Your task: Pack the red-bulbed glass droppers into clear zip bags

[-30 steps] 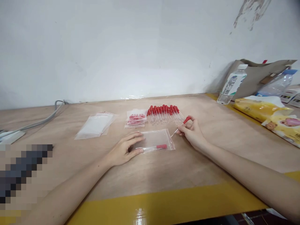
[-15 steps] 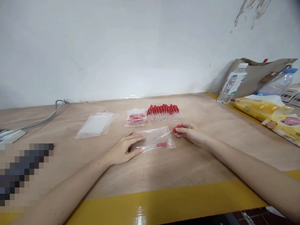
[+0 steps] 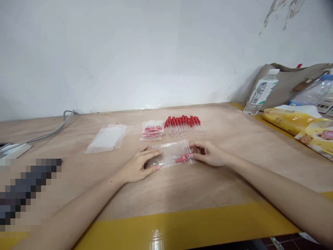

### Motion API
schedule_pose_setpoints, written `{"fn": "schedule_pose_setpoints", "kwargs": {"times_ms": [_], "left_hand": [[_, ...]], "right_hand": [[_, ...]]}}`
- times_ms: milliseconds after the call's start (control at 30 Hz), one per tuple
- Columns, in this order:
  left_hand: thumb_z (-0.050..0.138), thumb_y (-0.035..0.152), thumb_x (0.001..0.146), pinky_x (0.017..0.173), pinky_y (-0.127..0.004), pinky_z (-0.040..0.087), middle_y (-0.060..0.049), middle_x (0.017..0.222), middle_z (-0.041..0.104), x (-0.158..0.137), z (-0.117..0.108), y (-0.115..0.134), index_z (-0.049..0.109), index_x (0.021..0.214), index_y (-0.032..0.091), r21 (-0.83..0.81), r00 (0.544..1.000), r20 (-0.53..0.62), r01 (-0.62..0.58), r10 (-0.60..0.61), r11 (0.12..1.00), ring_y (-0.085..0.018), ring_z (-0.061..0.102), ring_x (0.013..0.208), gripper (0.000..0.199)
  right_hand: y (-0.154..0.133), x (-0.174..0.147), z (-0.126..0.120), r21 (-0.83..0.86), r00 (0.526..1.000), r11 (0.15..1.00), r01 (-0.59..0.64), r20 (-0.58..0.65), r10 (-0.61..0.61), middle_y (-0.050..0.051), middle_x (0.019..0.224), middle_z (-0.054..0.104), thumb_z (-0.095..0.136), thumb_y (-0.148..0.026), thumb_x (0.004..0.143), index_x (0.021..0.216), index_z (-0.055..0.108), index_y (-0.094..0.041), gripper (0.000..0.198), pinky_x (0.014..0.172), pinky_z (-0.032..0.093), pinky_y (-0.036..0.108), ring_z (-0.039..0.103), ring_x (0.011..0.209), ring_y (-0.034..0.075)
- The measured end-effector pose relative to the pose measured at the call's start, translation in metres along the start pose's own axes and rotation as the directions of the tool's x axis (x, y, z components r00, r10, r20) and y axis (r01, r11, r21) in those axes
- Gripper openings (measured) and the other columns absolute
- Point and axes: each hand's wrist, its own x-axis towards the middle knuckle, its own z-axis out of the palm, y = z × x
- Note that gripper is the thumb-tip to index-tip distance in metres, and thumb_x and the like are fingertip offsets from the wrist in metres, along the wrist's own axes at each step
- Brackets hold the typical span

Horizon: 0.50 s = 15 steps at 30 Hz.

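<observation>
A clear zip bag point(image 3: 169, 147) lies flat on the table between my hands. Inside it are two droppers with clear stems, one red bulb point(image 3: 179, 160) just below the other. My left hand point(image 3: 139, 165) rests at the bag's left end, thumb and fingers spread apart, fingertips on the plastic. At the right end, the curled fingers of my right hand point(image 3: 205, 152) are at the bag's mouth, closed on the bulb end of the upper dropper point(image 3: 185, 157). The exact fingertip contact is partly hidden.
Behind the bag lie a row of red-bulbed droppers point(image 3: 184, 125) and a stack of filled bags point(image 3: 152, 131). Flat bags point(image 3: 108, 137) lie left. On the right stand a water bottle point(image 3: 261, 92), a yellow tissue pack point(image 3: 288, 119) and a grey bag point(image 3: 286, 83). A cable point(image 3: 49, 133) runs along the left.
My right hand has moved down and left, sliding the second dropper into the bag beside the first. My left hand stays in place on the bag.
</observation>
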Motion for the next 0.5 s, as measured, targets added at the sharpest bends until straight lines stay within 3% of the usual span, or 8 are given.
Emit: {"fn": "schedule_pose_setpoints", "kwargs": {"times_ms": [233,500], "left_hand": [[0.051,0.043,0.086,0.111,-0.047,0.018,-0.004,0.13,0.052,0.0,0.0,-0.001,0.045,0.13,0.024,0.001,1.0,0.013,0.012,-0.012,1.0,-0.023,0.047,0.121,0.048],[0.051,0.043,0.086,0.111,-0.047,0.019,-0.004,0.131,0.051,0.001,0.001,-0.002,0.045,0.13,0.025,-0.001,1.0,0.017,0.018,-0.018,1.0,-0.023,0.047,0.121,0.047]], "right_hand": [[0.004,0.003,0.01,0.1,0.989,0.991,-0.091,-0.104,0.101,-0.003,0.058,0.053,0.061,-0.035,0.071,0.073,0.062,-0.015,0.02,0.05,0.034,0.022,0.044,0.052,0.008],[0.001,0.004,0.019,0.122,0.989,0.99,-0.067,-0.127,0.082,0.004,0.075,0.065,0.055,-0.029,0.075,0.081,0.061,-0.015,0.016,0.062,0.044,0.025,0.057,0.067,0.012]]}}
